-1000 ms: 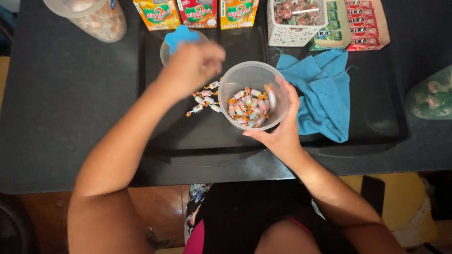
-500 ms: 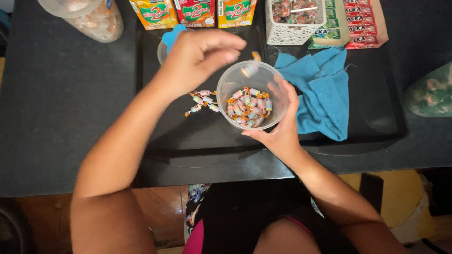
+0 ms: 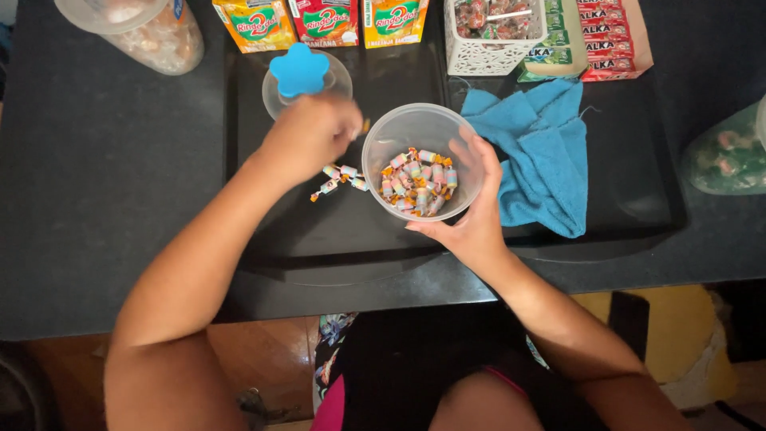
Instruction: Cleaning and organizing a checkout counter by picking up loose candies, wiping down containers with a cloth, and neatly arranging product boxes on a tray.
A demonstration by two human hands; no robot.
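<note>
My right hand [image 3: 472, 209] grips a clear round plastic container [image 3: 399, 132] by its near right wall, above the black tray [image 3: 606, 215]. Several small wrapped candies [image 3: 416, 182] lie in the container's bottom. My left hand [image 3: 309, 134] hovers just left of the container with its fingers bunched, and a small orange candy shows at the fingertips. A few loose wrapped candies [image 3: 339, 179] lie on the tray below that hand. Beyond it rests a clear lid with a blue star-shaped knob [image 3: 299, 70].
A crumpled blue cloth [image 3: 536, 160] lies right of the container. Along the far edge stand three juice cartons [image 3: 323, 20], a white basket of sweets [image 3: 493, 28] and flat red and green packs [image 3: 598, 36]. A clear jar [image 3: 148, 32] sits far left, a greenish bag [image 3: 730, 152] far right.
My left hand went from the loose candies to over the container, where a candy showed at its fingertips, then drew back left. The right hand and container barely moved.
</note>
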